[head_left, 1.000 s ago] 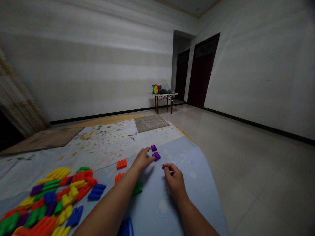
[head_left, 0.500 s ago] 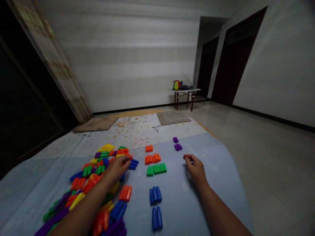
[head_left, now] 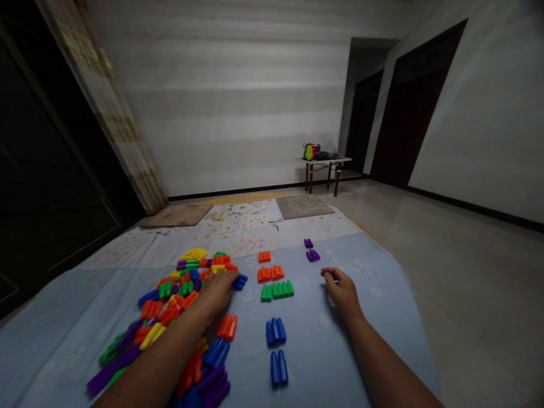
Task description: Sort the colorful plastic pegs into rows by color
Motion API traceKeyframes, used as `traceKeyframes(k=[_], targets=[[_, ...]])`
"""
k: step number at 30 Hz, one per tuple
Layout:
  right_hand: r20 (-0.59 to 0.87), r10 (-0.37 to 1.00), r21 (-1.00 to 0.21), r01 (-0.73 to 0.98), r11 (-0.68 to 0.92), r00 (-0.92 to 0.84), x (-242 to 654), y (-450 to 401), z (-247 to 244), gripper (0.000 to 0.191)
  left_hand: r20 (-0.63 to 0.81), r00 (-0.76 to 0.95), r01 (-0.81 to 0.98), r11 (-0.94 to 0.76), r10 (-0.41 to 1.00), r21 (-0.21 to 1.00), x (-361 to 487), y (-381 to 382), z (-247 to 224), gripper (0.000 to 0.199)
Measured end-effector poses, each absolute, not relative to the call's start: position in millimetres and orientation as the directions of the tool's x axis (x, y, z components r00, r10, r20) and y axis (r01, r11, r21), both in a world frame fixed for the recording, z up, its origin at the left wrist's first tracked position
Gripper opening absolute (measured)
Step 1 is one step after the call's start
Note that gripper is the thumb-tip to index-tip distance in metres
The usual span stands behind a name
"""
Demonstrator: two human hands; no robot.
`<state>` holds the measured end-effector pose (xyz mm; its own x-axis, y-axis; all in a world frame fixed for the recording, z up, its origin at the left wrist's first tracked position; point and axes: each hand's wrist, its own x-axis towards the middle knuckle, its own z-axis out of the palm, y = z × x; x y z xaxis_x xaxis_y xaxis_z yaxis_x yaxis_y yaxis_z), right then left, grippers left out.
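Note:
My left hand reaches over the right side of a pile of colourful bullet-shaped plastic blocks. Its fingers bend downward beside a blue block piece, and the hand itself hides their tips. Lightly curled above the cloth, my right hand has thumb and forefinger close together, with nothing visible in them. Between the hands lie orange pieces, a green row and two blue pieces. Two small purple pieces lie beyond my right hand.
A pale blue and flowered cloth covers the surface. Two flat mats, a brown one and a grey one, lie at its far side. A small table with a colourful bag stands near the far wall.
My left hand has moved slightly right and down, up to the blue block piece at the pile's edge. My right hand stays almost where it was; the view has shifted a little.

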<state>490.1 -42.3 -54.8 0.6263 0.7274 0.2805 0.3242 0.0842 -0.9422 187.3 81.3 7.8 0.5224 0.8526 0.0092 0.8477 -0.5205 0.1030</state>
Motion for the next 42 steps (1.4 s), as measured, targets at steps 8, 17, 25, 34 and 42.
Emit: traceKeyframes(k=[8, 17, 25, 34, 42], targets=[[0.294, 0.72, -0.941, 0.322, 0.103, 0.629, 489.6, -40.9, -54.4, 0.03, 0.012, 0.433, 0.901, -0.433, 0.902, 0.028, 198.8, 68.0, 10.1, 0.027], [0.284, 0.712, -0.942, 0.324, 0.084, 0.643, 489.5, -42.4, -50.8, 0.029, -0.082, 0.431, 0.901, -0.423, 0.899, 0.093, 195.0, 71.4, 5.8, 0.058], [0.296, 0.691, -0.939, 0.332, 0.087, 0.659, 491.7, -45.9, -44.3, 0.03, -0.123, 0.386, 0.922, -0.377, 0.914, 0.087, 194.7, 71.7, 2.6, 0.064], [0.334, 0.605, -0.937, 0.327, 0.127, 0.722, 500.7, -46.4, -44.6, 0.028, -0.163, 0.459, 0.887, -0.44, 0.873, 0.143, 191.2, 84.1, 10.1, 0.047], [0.336, 0.465, -0.942, 0.291, 0.168, 0.819, 509.1, -45.9, -42.5, 0.025, -0.001, 0.546, 0.794, -0.518, 0.838, 0.318, 269.2, 50.1, 35.8, 0.05]])
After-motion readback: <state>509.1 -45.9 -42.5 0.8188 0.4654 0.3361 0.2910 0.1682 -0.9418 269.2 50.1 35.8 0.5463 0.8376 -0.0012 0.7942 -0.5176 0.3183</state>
